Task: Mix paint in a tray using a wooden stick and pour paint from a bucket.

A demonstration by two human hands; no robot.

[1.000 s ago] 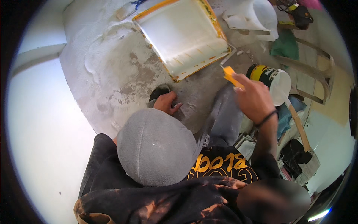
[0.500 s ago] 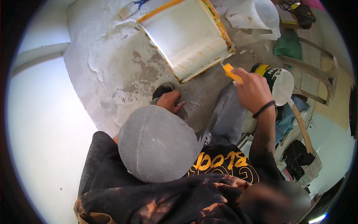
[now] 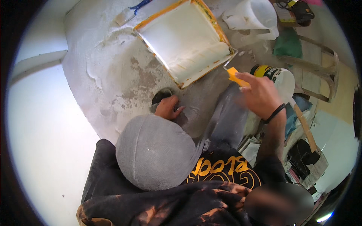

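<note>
My right hand (image 3: 264, 94) is closed around the yellow handle of a paint roller (image 3: 234, 77). The roller's bent wire runs over the near right corner of the paint tray (image 3: 187, 83). Its white roller head (image 3: 213, 54) lies in the tray's near end, against white paint. Yellow-orange paint crusts the tray's rim. My left hand (image 3: 168, 108) hangs loosely past my raised grey-clad knee (image 3: 154, 152), thumb apart and nothing seen in it. It is beside my dark shoe (image 3: 161, 95); some of its fingertips are hidden.
A white plastic jug (image 3: 250, 19) stands right of the tray. Nearer are a tub with a yellow and black label (image 3: 269, 71), a green cloth (image 3: 287, 46) and a wooden stick (image 3: 304, 128). A blue-handled brush (image 3: 140, 5) lies at the far left. A white wall (image 3: 49, 143) borders the left.
My right hand has shifted slightly right and nearer with the roller handle, and more of the bent wire shows. The whole view has moved a little. My left hand stays by the shoe.
</note>
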